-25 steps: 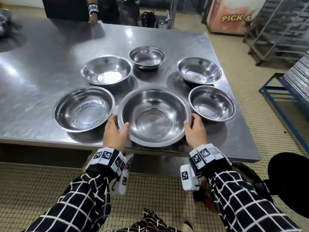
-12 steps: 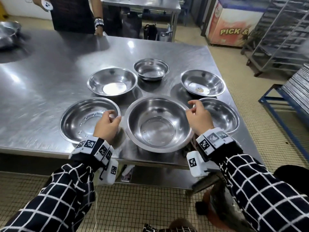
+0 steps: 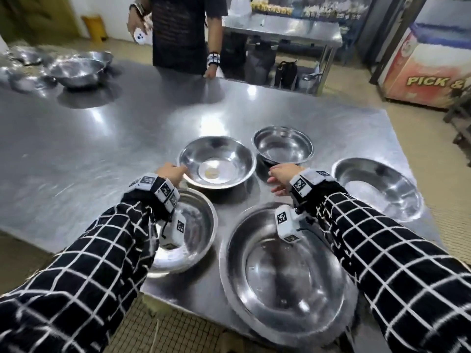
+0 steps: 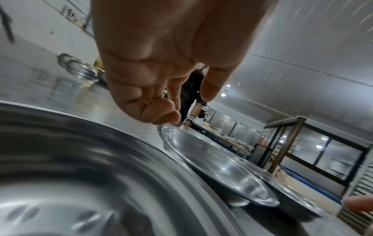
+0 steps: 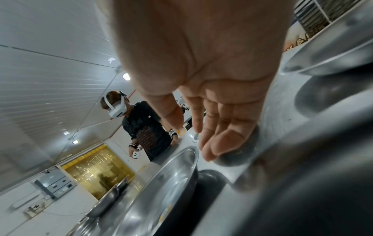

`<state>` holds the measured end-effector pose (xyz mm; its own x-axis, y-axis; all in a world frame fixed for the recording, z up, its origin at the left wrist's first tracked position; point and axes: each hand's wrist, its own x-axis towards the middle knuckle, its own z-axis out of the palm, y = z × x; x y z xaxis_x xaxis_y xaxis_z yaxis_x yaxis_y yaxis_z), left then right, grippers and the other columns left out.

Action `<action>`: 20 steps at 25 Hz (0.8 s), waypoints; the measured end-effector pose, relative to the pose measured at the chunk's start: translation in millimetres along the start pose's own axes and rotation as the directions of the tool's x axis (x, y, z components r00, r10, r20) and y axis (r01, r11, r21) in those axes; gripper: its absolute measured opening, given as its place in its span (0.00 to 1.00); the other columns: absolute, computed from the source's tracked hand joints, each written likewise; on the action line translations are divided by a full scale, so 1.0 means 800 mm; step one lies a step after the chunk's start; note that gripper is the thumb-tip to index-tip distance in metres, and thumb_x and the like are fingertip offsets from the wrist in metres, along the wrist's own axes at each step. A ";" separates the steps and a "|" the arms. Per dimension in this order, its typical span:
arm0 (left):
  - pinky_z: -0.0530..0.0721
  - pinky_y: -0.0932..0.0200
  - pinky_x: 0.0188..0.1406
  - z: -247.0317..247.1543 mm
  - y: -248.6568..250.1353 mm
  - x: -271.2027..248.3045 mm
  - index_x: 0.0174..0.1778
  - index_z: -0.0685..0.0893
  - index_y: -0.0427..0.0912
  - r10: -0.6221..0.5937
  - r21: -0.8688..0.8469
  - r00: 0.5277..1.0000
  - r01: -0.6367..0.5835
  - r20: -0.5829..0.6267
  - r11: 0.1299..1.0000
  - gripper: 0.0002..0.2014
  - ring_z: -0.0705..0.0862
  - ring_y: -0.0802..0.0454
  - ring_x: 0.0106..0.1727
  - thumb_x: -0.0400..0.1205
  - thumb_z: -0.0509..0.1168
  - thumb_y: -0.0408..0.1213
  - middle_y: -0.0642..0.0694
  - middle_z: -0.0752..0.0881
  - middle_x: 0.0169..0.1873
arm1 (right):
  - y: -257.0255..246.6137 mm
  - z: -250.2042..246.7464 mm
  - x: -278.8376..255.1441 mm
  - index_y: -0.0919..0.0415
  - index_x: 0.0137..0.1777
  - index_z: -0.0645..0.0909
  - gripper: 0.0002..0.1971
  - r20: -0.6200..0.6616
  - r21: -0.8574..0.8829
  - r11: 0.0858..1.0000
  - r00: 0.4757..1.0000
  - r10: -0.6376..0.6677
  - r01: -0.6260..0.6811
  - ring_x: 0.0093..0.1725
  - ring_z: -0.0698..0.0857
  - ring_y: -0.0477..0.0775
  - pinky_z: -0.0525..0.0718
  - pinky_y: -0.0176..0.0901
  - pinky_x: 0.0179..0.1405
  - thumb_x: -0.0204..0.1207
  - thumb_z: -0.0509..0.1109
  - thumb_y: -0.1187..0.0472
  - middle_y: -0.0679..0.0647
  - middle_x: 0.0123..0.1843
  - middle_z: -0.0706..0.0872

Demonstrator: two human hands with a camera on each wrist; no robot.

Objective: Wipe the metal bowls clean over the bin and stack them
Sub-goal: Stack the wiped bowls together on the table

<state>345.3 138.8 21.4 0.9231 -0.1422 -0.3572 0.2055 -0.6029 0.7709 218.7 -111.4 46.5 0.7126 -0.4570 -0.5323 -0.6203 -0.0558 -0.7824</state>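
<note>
Several metal bowls stand on the steel table. One bowl holds a yellowish residue at its bottom. My left hand is at this bowl's left rim, fingers loosely curled and holding nothing. My right hand hovers at its right side with straight fingers, just in front of a small bowl. A large bowl sits under my right forearm. Another bowl lies under my left wrist, and one more stands at the right.
Another person stands at the table's far side holding a white device. More metal bowls sit at the far left. A red freezer stands at the right. The table's front edge runs under my forearms.
Both hands let go of the large front bowl and reached forward to either side of the bowl with residue. The view tilted up.
</note>
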 end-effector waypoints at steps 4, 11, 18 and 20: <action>0.73 0.56 0.40 -0.002 0.002 0.054 0.44 0.78 0.35 -0.111 0.107 0.994 0.109 0.015 0.988 0.12 0.78 0.44 0.43 0.83 0.62 0.42 0.35 0.82 0.41 | -0.027 0.019 0.084 0.63 0.43 0.74 0.07 0.090 -0.026 0.994 0.990 0.112 -0.110 0.29 0.83 0.56 0.81 0.43 0.27 0.80 0.60 0.62 0.56 0.34 0.81; 0.86 0.41 0.54 0.010 -0.024 0.117 0.54 0.82 0.28 -0.204 -0.057 0.979 0.204 0.003 0.977 0.16 0.87 0.36 0.44 0.73 0.72 0.33 0.33 0.87 0.42 | -0.050 0.048 0.148 0.58 0.40 0.75 0.05 0.139 -0.213 0.975 0.986 0.087 -0.055 0.29 0.81 0.49 0.80 0.35 0.24 0.75 0.68 0.65 0.54 0.35 0.81; 0.75 0.64 0.25 -0.037 0.018 0.060 0.41 0.81 0.41 -0.052 -0.353 0.998 0.035 -0.037 0.935 0.05 0.74 0.54 0.26 0.79 0.68 0.28 0.44 0.79 0.27 | -0.072 0.059 0.113 0.63 0.39 0.72 0.07 0.084 0.031 1.000 0.996 0.000 -0.002 0.23 0.72 0.50 0.74 0.40 0.22 0.76 0.65 0.72 0.58 0.32 0.75; 0.76 0.66 0.26 -0.045 0.023 0.038 0.41 0.80 0.43 0.025 -0.359 1.000 -0.029 -0.014 0.933 0.04 0.75 0.56 0.26 0.80 0.67 0.30 0.45 0.78 0.29 | -0.075 0.054 0.083 0.62 0.41 0.72 0.07 0.043 0.075 0.996 0.998 -0.050 0.046 0.21 0.70 0.49 0.72 0.40 0.21 0.76 0.63 0.73 0.58 0.32 0.74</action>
<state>388.7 151.4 43.9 0.9325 -0.1463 -0.3302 0.2820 -0.2761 0.9188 317.8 -100.0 43.9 0.7560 -0.4150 -0.5062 -0.5602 -0.0103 -0.8283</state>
